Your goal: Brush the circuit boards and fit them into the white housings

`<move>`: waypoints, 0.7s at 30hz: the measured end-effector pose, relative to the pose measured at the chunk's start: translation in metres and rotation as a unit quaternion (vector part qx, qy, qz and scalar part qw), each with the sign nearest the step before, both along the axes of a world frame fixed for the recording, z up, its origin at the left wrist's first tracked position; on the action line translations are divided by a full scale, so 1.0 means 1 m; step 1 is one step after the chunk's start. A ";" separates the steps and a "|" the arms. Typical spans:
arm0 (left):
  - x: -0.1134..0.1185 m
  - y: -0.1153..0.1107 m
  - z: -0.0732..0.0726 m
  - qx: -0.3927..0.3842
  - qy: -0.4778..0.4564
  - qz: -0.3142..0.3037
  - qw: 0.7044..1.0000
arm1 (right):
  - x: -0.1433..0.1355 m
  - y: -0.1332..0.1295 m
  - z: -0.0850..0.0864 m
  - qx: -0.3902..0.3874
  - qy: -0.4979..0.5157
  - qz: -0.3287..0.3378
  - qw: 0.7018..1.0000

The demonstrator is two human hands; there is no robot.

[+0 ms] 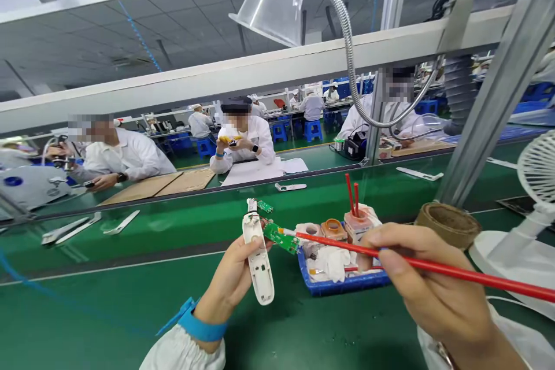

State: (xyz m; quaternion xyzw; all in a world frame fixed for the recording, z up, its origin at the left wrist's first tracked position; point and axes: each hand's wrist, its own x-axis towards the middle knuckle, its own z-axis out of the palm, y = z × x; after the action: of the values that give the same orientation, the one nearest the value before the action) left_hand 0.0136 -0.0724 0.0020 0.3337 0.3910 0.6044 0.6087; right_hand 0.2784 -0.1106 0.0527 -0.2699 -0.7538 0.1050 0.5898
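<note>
My left hand (236,274), with a blue wrist strap (208,324), grips a white plastic housing (260,266) that stands nearly upright. A green circuit board (281,238) hangs off its right side, and a smaller green board (265,206) shows near its top. Pinched in my right hand (427,283) is a long red-handled brush (347,245). The brush tip touches or lies just in front of the larger board; I cannot tell which. Beyond the brush sits a blue tray (342,288) with small jars, crumpled white tissue and another brush.
Several white plastic parts (121,222) lie on the green conveyor belt. At right are a brown tape roll (448,225) and a white fan (537,185). A lamp with a flexible metal neck (347,40) hangs above. Across the belt, people in white coats (247,139) sit working.
</note>
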 end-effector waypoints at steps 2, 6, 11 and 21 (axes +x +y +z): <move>0.005 -0.015 0.006 -0.012 -0.019 -0.029 0.999 | -0.006 0.001 -0.004 0.000 -0.023 0.005 1.000; 0.011 -0.028 0.014 -0.012 -0.010 -0.063 0.998 | -0.013 0.000 -0.007 -0.018 -0.054 0.044 0.997; 0.010 -0.032 0.014 -0.034 -0.009 -0.078 0.996 | -0.017 0.000 -0.003 0.009 -0.104 0.019 0.994; 0.006 -0.037 0.013 -0.013 0.049 -0.108 0.993 | -0.011 -0.009 0.007 0.049 -0.126 -0.029 0.990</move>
State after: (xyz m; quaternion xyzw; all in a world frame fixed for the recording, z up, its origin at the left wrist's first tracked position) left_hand 0.0195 -0.1098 0.0154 0.3950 0.3897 0.5131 0.6548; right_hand 0.2677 -0.1196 0.0600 -0.2738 -0.8180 0.0157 0.5056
